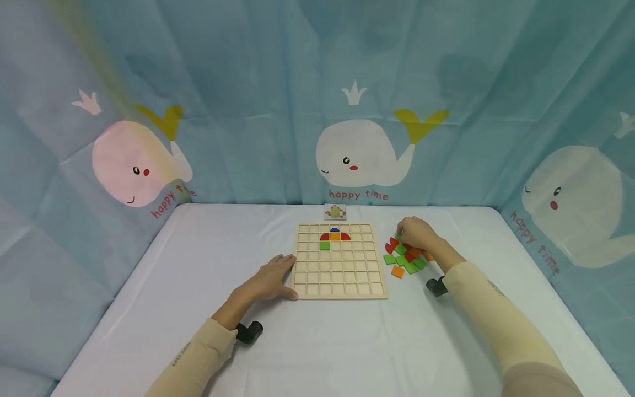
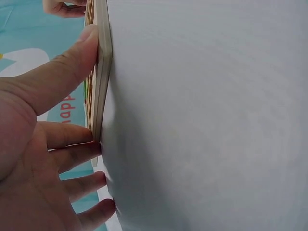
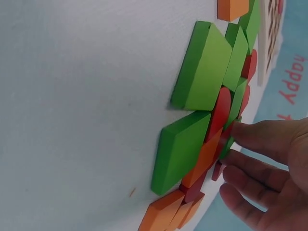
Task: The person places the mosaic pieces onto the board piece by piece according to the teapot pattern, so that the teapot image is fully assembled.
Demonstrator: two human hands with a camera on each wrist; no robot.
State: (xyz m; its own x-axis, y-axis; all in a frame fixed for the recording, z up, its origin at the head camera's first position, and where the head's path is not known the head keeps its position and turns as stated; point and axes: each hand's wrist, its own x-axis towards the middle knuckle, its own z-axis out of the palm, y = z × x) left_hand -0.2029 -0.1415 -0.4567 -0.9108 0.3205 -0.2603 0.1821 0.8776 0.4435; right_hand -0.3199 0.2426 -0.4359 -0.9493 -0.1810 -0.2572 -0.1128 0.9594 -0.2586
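A wooden grid board (image 1: 339, 270) lies on the table. Near its far side sit a blue rounded tile (image 1: 334, 229), an orange square tile (image 1: 335, 236) between two red curved tiles (image 1: 324, 237), and a green square tile (image 1: 324, 245). My left hand (image 1: 272, 278) rests against the board's left edge with spread fingers, the thumb (image 2: 79, 57) at the near corner. To the board's right, my right hand (image 1: 418, 232) is at the far side of a loose tile pile (image 1: 401, 260), thumb and fingers pinching a green tile (image 3: 227, 148) there.
A small patterned card (image 1: 334, 212) lies just behind the board. The pile mixes green, red and orange tiles, some overlapping. One orange tile (image 1: 397, 272) lies at its near side. Behind the table hangs a blue curtain (image 1: 248, 138) with whale prints.
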